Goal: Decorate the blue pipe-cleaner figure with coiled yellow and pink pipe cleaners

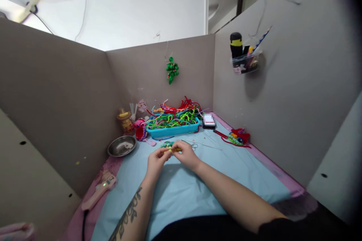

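My left hand (155, 160) and my right hand (186, 154) meet above the blue cloth, fingertips almost touching. Both are closed in a pinch on a small yellow piece (169, 150), which looks like pipe cleaner; its exact shape is mostly covered by my fingers. Just behind it a teal and green fuzzy bundle (167, 144) shows; I cannot tell whether it is joined to the yellow piece. Scissors (194, 145) lie right behind my right hand, beside a thin metal rod (207, 145).
A blue tray (172, 131) heaped with coloured pipe cleaners (178, 116) stands at the back. At left are a metal bowl (120, 148) with white bits and a pink glue gun (102, 190), its light green. A red, multicoloured piece (239, 137) lies right. Grey panels (158, 64) enclose the table.
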Demonstrator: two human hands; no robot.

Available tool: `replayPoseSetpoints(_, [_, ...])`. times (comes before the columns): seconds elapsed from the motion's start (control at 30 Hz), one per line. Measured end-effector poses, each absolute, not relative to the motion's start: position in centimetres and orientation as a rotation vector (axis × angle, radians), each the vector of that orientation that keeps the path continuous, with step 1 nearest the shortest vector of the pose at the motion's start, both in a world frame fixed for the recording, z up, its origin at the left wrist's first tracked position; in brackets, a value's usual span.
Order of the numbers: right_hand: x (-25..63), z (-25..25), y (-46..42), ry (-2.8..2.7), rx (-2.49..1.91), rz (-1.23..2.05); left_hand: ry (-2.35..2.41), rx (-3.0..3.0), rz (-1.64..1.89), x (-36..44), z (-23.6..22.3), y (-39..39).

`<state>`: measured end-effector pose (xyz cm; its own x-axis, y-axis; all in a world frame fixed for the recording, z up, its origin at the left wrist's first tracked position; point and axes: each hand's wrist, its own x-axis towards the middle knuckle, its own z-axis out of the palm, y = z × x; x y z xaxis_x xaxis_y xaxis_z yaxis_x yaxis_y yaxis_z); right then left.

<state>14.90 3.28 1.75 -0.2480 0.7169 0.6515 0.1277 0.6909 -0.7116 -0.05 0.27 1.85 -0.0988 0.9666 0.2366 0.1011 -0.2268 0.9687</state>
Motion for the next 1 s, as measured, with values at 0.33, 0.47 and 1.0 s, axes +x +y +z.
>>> replayPoseSetpoints(0.33, [15.1, 1.9, 3.0, -1.932, -0.581, 0.440, 1.237, 1.340, 1.410, -0.2, 1.8, 0.2])
replayPoseSetpoints(0.47, [15.3, 1.9, 3.2, -1.850, -0.685, 0.581, 1.264, 1.390, 1.520, -0.4, 1.9, 0.5])
replayPoseSetpoints(1.0, [15.0, 1.6, 3.2, -1.851, -0.704, 0.539, 1.191, 1.220, 1.498, -0.5, 1.5, 0.8])
